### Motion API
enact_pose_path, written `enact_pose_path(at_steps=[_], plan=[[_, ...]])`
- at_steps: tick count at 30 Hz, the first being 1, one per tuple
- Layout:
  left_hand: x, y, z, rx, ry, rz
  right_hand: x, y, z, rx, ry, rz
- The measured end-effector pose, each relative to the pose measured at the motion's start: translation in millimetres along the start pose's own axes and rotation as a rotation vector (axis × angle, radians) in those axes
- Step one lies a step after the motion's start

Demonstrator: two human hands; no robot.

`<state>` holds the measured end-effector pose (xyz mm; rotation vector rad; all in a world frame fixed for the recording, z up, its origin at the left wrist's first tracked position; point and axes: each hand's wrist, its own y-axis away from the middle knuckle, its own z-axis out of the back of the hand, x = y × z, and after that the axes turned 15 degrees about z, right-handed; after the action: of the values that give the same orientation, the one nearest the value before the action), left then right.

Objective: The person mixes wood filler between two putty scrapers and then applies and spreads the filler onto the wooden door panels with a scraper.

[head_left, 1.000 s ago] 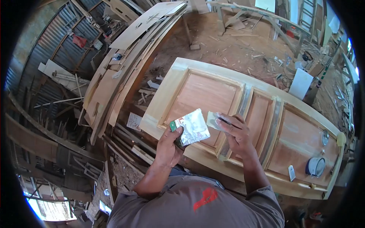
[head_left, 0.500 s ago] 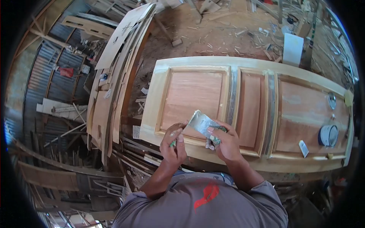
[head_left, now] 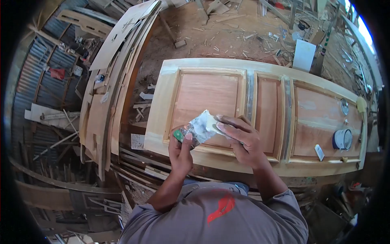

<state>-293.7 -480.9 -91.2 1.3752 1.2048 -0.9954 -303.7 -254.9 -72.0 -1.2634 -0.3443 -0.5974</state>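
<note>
My left hand (head_left: pixel 180 152) grips a flat, smeared metal scraper (head_left: pixel 198 129) with a green patch near its left end, thumb on top. My right hand (head_left: pixel 243 140) is closed around a second scraper (head_left: pixel 211 123) coated in whitish putty; its handle is mostly hidden by the fingers. The two scrapers meet or overlap in front of me, above the panelled wooden door (head_left: pixel 195 164). That door lies flat, with pale filler smears along its frame and joints.
On the door's right panel stand an open tub (head_left: pixel 342 139), a round lid (head_left: pixel 344 106) and a small white card-like piece (head_left: pixel 319 152). Stacked boards (head_left: pixel 109 93) lean at the left. Wood scraps litter the ground beyond the door.
The scraper with the green patch now shows in my left hand. My right hand has turned palm-down and holds the putty-coated one against it. The view has shifted slightly.
</note>
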Motion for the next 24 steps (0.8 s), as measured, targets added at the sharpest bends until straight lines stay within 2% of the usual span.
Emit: enact_pose_path(at_steps=[3, 6, 9, 12, 18, 20, 22, 24], plan=[[-21, -1, 23, 0.029, 0.332, 0.296, -3, -5, -22, 0.225, 0.099, 0.023], [-29, -6, 62, 0.049, 0.463, 0.403, -13, 0, -47, 0.24, 0.212, 0.079], [-25, -8, 98, 0.009, 0.521, 0.389, -19, -2, -66, 0.338, 0.274, -0.016], [-20, -4, 132, -0.07, 0.46, 0.421, -7, -18, -98, 0.373, 0.248, 0.045], [-8, 14, 193, -0.194, 0.353, 0.58, -18, -31, -151, 0.793, 0.205, 0.184], [8, 22, 216, -0.211, 0.363, 0.585, -24, -35, -166, 0.823, 0.173, 0.203], [37, 24, 229, -0.213, 0.422, 0.505, -27, -36, -180, 0.867, 0.135, 0.23], [39, 31, 235, -0.248, 0.4, 0.553, -26, -33, -204, 0.918, 0.075, 0.27]])
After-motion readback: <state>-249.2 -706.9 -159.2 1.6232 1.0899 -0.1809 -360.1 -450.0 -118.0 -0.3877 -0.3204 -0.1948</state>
